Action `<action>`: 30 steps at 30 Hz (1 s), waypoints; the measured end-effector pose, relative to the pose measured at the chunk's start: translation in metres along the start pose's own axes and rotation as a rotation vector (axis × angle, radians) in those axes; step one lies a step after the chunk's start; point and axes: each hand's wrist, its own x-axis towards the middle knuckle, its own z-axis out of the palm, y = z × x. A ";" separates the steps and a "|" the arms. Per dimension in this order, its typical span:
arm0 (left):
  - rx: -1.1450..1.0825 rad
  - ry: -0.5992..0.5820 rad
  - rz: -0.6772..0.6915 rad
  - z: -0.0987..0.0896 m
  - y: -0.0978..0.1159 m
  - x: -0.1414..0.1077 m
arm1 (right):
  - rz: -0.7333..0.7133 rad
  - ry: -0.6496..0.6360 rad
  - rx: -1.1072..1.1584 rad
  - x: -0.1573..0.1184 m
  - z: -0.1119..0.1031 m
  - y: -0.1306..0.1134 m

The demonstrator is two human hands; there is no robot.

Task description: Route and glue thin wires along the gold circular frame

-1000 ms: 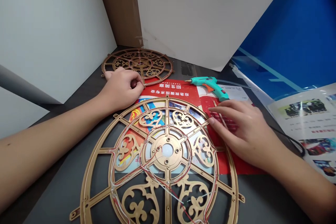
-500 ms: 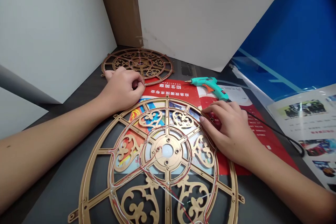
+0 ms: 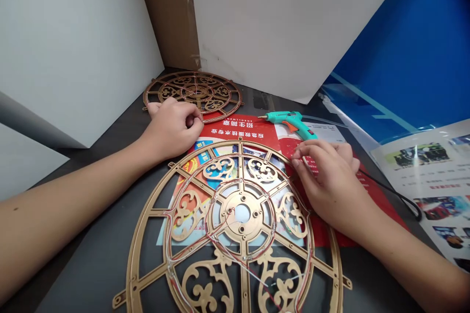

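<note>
Gold wheel [image 3: 225,210] sits at six o'clock; my right hand [image 3: 328,183] pinches, my left hand [image 3: 171,128] curls, holding what I can't tell; tugging could snap thin wires [image 3: 253,274].

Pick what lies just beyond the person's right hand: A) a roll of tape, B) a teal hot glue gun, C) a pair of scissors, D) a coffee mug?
B: a teal hot glue gun lies on the red printed poster, just past the right hand.
</note>
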 end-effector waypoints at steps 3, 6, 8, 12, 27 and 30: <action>-0.012 0.011 -0.007 0.001 -0.003 0.001 | -0.001 -0.023 -0.012 0.001 -0.003 0.000; -0.021 0.009 -0.005 0.001 -0.003 0.002 | 0.012 -0.076 -0.053 0.004 -0.004 -0.001; -0.024 0.004 -0.004 0.001 -0.002 0.002 | 0.015 -0.093 -0.074 0.006 -0.003 -0.002; -0.025 -0.005 -0.032 0.001 0.000 0.004 | 0.020 -0.075 -0.036 0.012 0.001 -0.003; -0.155 0.052 -0.124 -0.008 -0.002 0.004 | 0.530 -0.205 0.712 0.013 -0.037 0.013; -0.193 0.153 -0.006 -0.018 0.014 -0.004 | 0.533 -0.165 0.727 0.014 -0.040 0.014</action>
